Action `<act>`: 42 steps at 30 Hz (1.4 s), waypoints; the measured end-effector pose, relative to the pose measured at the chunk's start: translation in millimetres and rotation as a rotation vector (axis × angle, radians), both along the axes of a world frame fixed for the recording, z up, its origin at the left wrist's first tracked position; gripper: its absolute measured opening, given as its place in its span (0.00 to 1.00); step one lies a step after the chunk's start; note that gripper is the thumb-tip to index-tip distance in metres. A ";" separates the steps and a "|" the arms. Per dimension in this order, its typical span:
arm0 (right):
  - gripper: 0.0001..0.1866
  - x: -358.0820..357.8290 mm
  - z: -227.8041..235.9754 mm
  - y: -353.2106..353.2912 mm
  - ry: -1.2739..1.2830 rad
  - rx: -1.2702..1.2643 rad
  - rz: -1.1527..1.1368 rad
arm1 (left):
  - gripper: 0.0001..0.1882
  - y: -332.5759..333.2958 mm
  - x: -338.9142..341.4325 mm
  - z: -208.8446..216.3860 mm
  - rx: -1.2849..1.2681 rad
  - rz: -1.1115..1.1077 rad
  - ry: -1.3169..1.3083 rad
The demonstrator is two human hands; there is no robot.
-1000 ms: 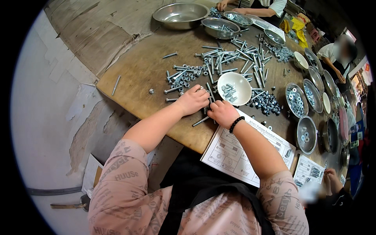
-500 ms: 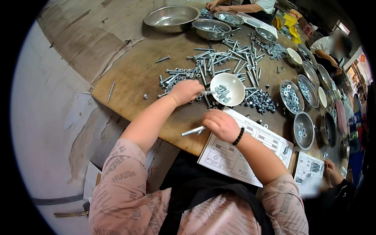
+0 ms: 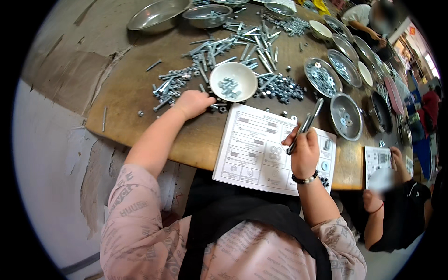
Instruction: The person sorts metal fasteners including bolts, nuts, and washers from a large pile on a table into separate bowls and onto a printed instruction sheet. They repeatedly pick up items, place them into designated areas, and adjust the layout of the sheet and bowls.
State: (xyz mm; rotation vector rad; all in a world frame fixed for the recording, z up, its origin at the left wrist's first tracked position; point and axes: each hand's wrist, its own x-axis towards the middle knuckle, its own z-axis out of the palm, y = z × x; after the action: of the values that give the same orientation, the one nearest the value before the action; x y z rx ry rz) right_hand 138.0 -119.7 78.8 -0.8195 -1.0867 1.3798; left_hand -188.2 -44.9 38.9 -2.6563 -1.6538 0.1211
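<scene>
Meanwhile, our right hand grips a long bolt above the printed sheet; our left hand closes on loose bolts beside the white bowl. Most hardware lies unsorted, we judge.

A long grey bolt tilts upright above the printed sheet.

Left hand covers whatever its fingers pick from the loose bolts. Top steel bowl cut off by frame edge. Far bench end blurred.
</scene>
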 end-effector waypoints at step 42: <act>0.08 141.1 -7.7 -0.5 0.226 -0.206 -0.239 | 0.15 60.9 241.3 12.4 -0.173 -0.041 0.026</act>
State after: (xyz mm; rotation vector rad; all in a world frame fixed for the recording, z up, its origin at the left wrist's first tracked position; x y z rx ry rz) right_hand 279.1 -120.2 71.1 -0.8866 -0.6584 1.3565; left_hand 53.0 16.0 51.3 -2.7971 -1.6509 0.3103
